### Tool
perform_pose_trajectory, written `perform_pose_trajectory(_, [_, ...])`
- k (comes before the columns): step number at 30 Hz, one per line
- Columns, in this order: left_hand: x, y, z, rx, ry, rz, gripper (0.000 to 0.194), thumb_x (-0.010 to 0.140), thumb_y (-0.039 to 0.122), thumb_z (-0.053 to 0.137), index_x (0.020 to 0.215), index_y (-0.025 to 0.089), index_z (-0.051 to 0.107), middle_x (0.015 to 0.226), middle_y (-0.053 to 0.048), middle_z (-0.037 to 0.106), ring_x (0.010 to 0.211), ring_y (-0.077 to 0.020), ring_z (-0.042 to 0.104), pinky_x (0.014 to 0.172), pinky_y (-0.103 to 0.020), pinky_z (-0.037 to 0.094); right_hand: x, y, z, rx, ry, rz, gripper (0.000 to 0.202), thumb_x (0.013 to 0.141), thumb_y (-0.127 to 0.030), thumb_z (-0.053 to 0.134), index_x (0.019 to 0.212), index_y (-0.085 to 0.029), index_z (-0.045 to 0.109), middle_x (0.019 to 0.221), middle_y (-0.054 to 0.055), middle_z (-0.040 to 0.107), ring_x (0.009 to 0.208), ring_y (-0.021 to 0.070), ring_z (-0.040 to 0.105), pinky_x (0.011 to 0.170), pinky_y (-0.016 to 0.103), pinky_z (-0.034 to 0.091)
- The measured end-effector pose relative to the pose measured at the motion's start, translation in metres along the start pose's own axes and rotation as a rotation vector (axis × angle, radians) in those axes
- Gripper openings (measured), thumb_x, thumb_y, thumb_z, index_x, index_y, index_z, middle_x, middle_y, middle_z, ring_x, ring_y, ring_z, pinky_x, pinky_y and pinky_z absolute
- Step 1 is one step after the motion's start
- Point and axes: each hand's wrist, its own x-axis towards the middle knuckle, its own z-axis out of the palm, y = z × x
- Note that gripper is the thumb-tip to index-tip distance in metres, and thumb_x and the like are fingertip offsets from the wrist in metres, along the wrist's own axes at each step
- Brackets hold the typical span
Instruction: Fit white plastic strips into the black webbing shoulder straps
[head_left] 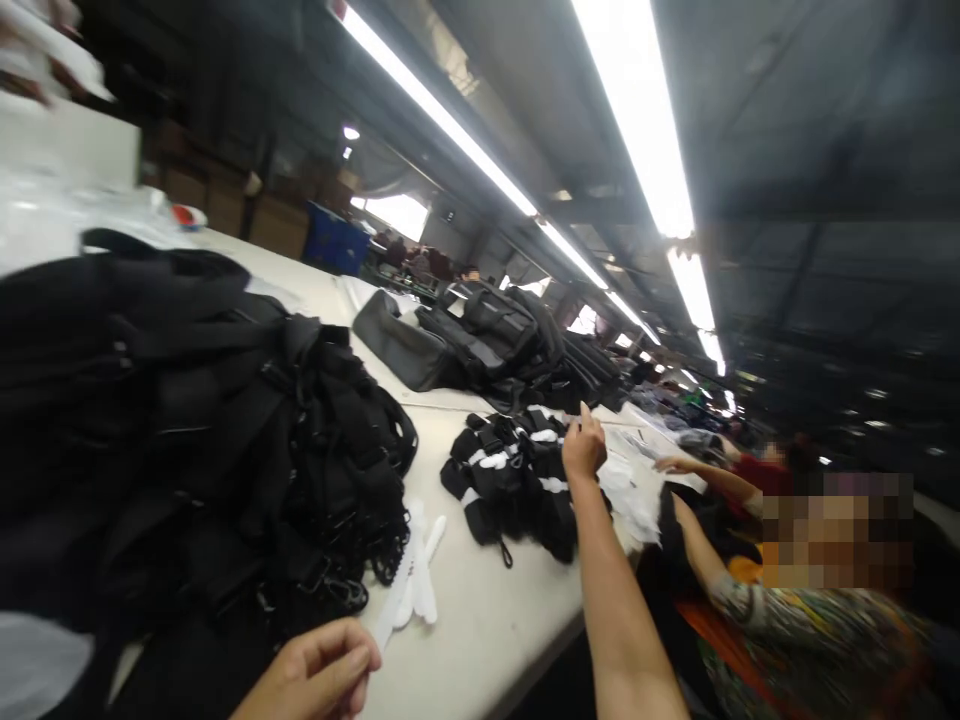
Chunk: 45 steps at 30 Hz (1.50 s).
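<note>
At the bottom centre-left my left hand [324,672] has its fingers pinched on the end of a white strip [395,605]. More white strips [424,585] lie beside it on the pale table [480,620]. My right hand [585,446] reaches over the far right edge of a heap of rolled black straps [502,485] with white bands round them. Its index finger points up; whether it holds anything is hidden. A large pile of black straps with buckles [187,420] fills the left side.
Black bags [495,345] are stacked farther back on the table. Clear plastic [626,490] lies right of the bundles. A co-worker in a patterned top [840,630] is at the right, arms towards the table. A blue bin [335,240] stands behind.
</note>
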Motion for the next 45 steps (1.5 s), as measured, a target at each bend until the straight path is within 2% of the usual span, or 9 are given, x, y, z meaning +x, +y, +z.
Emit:
perform_pose_trajectory(4, [-0.006,0.016,0.015,-0.144,0.028,0.013,0.05,0.066,0.064,0.071,0.072,0.016,0.059,0.053,0.0,0.059,0.041,-0.009,0.049,0.042,-0.022,0.032,-0.016,-0.011,0.039,0.055,-0.22,-0.015,0.031,0.082,-0.029,0.05,0.073,-0.011,0.074,0.071,0.015,0.069,0.077,0.0278,0.063,0.074,0.037,0.048])
perform_pose_trajectory(9, [-0.017,0.03,0.019,-0.194,0.04,-0.006,0.038,0.064,0.049,0.074,0.071,0.013,0.064,0.055,-0.002,0.062,0.041,-0.0085,0.048,0.045,-0.023,0.037,-0.118,-0.053,0.051,0.171,-0.172,-0.171,0.036,0.088,-0.031,0.045,0.101,-0.011,0.072,0.11,0.018,0.068,0.107,0.0291,0.059,0.099,0.043,0.041])
perform_pose_trajectory(12, [-0.019,0.034,0.019,-0.189,0.021,-0.008,0.035,0.063,0.046,0.073,0.069,0.013,0.065,0.055,-0.002,0.061,0.041,-0.009,0.049,0.047,-0.024,0.039,-0.203,-0.095,0.037,0.58,-0.578,-0.45,0.025,0.091,-0.031,0.054,0.102,-0.017,0.072,0.109,0.012,0.069,0.101,0.0223,0.064,0.096,0.037,0.048])
perform_pose_trajectory(16, [-0.015,0.036,0.014,-0.116,0.08,0.029,0.029,0.064,0.043,0.066,0.066,0.014,0.063,0.052,-0.001,0.059,0.04,-0.0097,0.048,0.046,-0.024,0.037,-0.266,-0.145,0.041,0.68,-0.941,-0.364,0.022,0.09,-0.028,0.058,0.104,-0.019,0.072,0.106,0.009,0.069,0.09,0.0176,0.066,0.072,0.026,0.054])
perform_pose_trajectory(21, [-0.011,0.042,0.004,-0.027,0.091,0.079,0.024,0.068,0.039,0.06,0.062,0.016,0.059,0.048,0.001,0.057,0.038,-0.0087,0.045,0.043,-0.023,0.032,-0.262,-0.177,0.069,0.531,-0.984,-0.271,0.034,0.084,-0.046,0.066,0.103,-0.018,0.072,0.08,0.003,0.07,0.067,0.0135,0.062,0.066,0.024,0.049])
perform_pose_trajectory(28, [-0.009,0.053,-0.003,-0.064,0.063,0.14,0.039,0.067,0.054,0.065,0.061,0.016,0.058,0.043,0.001,0.055,0.036,-0.0098,0.046,0.042,-0.023,0.035,-0.257,-0.196,0.073,0.26,-1.126,-0.541,0.024,0.072,-0.043,0.078,0.078,-0.021,0.073,0.072,-0.001,0.069,0.065,0.0128,0.06,0.061,0.022,0.042])
perform_pose_trajectory(32, [-0.003,0.047,-0.007,-0.095,0.077,0.135,0.041,0.065,0.055,0.068,0.062,0.016,0.058,0.044,-0.001,0.057,0.036,-0.0097,0.047,0.04,-0.021,0.033,-0.228,-0.185,0.085,0.296,-0.83,-0.402,0.021,0.09,-0.031,0.059,0.105,-0.023,0.071,0.105,0.003,0.07,0.095,0.0151,0.065,0.087,0.024,0.047])
perform_pose_trajectory(37, [0.006,0.028,-0.009,-0.087,-0.022,0.172,0.037,0.072,0.051,0.067,0.065,0.015,0.06,0.043,0.002,0.055,0.037,-0.0099,0.049,0.039,-0.02,0.034,-0.188,-0.174,0.113,0.134,-0.731,-0.295,0.05,0.074,-0.032,0.076,0.117,-0.009,0.064,0.119,0.019,0.063,0.113,0.0313,0.059,0.097,0.039,0.045])
perform_pose_trajectory(45, [0.008,0.031,-0.012,-0.102,-0.032,0.187,0.045,0.067,0.059,0.07,0.065,0.015,0.06,0.047,-0.002,0.06,0.037,-0.0103,0.049,0.04,-0.021,0.032,-0.182,-0.188,0.077,0.207,-0.778,-0.388,0.025,0.094,-0.037,0.053,0.109,-0.018,0.06,0.08,0.003,0.072,0.068,0.0152,0.069,0.072,0.024,0.05])
